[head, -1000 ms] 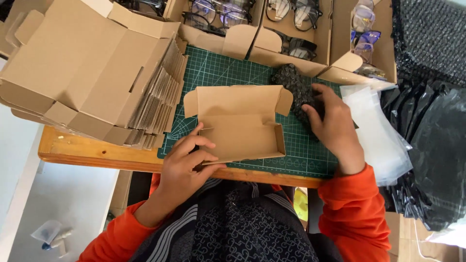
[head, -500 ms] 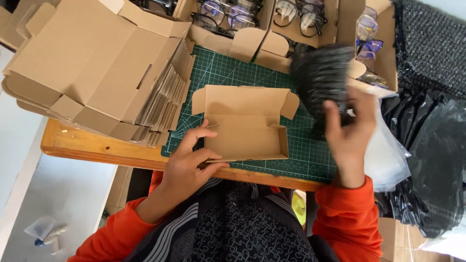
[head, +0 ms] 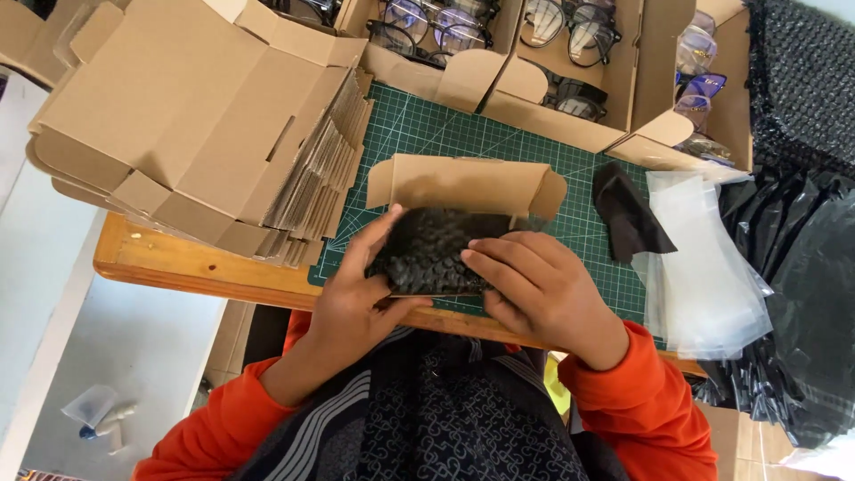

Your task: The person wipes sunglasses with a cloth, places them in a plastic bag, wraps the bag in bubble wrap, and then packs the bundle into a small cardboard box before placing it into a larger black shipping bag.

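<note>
A black bubble-wrap packet (head: 427,248) lies in a small open cardboard box (head: 463,183) on the green cutting mat (head: 427,125). My left hand (head: 361,285) grips the packet's left end, thumb on top. My right hand (head: 534,285) presses down on its right end. The box's lid flap stands up behind the packet. The box's lower part is hidden under the packet and my hands.
A stack of flat cardboard box blanks (head: 196,125) fills the left. Open boxes of eyeglasses (head: 499,36) line the back. A black cloth (head: 628,214) and clear plastic bags (head: 704,267) lie right, beside black bubble wrap (head: 802,80). The wooden table edge (head: 178,267) runs in front.
My right hand lifted the black packet from the mat's right side and brought it down into the small box. My left hand shifted from the box onto the packet.
</note>
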